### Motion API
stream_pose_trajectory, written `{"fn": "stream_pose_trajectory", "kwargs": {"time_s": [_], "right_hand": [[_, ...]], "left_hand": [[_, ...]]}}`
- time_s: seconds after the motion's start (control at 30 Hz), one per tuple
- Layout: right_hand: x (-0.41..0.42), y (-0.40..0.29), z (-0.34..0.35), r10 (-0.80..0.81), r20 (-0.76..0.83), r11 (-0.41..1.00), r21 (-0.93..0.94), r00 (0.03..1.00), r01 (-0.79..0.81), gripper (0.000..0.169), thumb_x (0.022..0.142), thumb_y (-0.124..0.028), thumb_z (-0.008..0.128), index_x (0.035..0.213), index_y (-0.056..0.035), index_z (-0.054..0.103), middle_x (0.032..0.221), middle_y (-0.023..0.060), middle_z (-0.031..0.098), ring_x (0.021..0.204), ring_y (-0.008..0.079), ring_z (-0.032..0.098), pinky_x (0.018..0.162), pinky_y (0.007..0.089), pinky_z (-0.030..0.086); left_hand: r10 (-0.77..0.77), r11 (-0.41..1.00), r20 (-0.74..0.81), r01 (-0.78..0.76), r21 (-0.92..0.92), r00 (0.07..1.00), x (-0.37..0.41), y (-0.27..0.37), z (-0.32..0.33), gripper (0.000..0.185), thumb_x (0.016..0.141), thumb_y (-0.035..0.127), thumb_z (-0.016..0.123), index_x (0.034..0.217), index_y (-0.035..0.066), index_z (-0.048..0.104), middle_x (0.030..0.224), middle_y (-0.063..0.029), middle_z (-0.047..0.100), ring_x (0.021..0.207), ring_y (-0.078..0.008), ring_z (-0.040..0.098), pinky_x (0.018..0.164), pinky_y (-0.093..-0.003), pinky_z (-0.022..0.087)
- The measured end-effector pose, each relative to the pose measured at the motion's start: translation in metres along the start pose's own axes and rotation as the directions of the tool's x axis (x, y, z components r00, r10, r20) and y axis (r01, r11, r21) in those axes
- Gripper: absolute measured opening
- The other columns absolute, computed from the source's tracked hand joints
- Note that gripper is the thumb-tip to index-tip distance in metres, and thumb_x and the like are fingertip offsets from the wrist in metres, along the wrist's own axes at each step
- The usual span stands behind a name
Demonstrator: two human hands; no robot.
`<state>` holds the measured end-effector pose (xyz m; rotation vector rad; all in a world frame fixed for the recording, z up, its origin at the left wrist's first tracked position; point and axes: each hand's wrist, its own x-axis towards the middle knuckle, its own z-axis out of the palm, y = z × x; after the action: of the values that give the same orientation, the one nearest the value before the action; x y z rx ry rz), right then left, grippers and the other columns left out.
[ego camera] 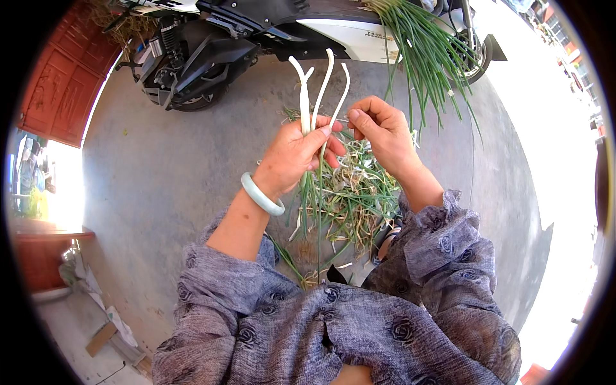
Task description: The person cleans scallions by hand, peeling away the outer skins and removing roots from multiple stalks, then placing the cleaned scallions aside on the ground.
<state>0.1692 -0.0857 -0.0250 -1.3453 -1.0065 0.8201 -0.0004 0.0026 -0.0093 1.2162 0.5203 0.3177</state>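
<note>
My left hand (301,149), with a pale green bangle (262,194) at the wrist, grips several green onions (305,103). Their white ends point up and away from me, and their green leaves hang below the hand. Just right of them is my right hand (373,127), its thumb and index finger pinched together; whether something thin is between them I cannot tell. Beneath both hands a heap of peeled skins and onion leaves (358,192) lies on the concrete floor. A large bunch of green onions (423,57) rests on the motor scooter at the top.
The white and black motor scooter (332,36) stands across the top of the view. A red panelled door (65,72) is at the upper left, with a red piece of furniture (43,255) below it. A few loose onion leaves (288,257) lie near my feet.
</note>
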Motion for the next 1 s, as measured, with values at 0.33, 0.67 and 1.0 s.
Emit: {"fn": "stream_pose_trajectory", "kwargs": {"time_s": [0.33,0.67,1.0], "right_hand": [[-0.006,0.022,-0.016,-0.160,0.252,0.452,-0.841,0.954,0.298,0.017,0.087,-0.012,0.056,0.099,-0.0003,0.061,0.097,0.0170,0.061,0.088,0.0375,0.059,0.075,0.0432,0.048],[-0.019,0.005,0.028,0.156,0.534,0.987,-0.122,0.831,-0.107,0.063,0.090,-0.037,0.063,0.134,0.0030,0.041,0.114,0.0142,0.059,0.102,0.0180,0.056,0.089,0.0319,0.046],[-0.042,0.002,0.045,0.166,0.360,0.936,-0.352,0.918,-0.031,0.039,0.092,-0.019,0.057,0.121,0.0008,0.042,0.070,0.0166,0.058,0.063,0.0287,0.062,0.059,0.0386,0.048]], "left_hand": [[0.088,0.966,-0.043,-0.095,-0.242,0.995,0.003,0.005,-0.013,0.037,0.101,0.033,0.043,0.108,-0.001,0.055,0.072,0.0020,0.048,0.063,-0.0056,0.044,0.051,-0.0182,0.031],[0.151,0.875,-0.044,-0.155,-0.459,0.987,0.002,-0.002,-0.018,0.036,0.100,0.040,0.042,0.087,0.008,0.050,0.077,-0.0028,0.050,0.073,-0.0152,0.047,0.066,-0.0277,0.040],[0.138,0.722,-0.302,-0.305,-0.622,0.943,0.009,-0.006,-0.036,0.028,0.098,0.036,0.050,0.083,0.012,0.048,0.080,-0.0031,0.051,0.081,-0.0184,0.050,0.076,-0.0339,0.045]]}}
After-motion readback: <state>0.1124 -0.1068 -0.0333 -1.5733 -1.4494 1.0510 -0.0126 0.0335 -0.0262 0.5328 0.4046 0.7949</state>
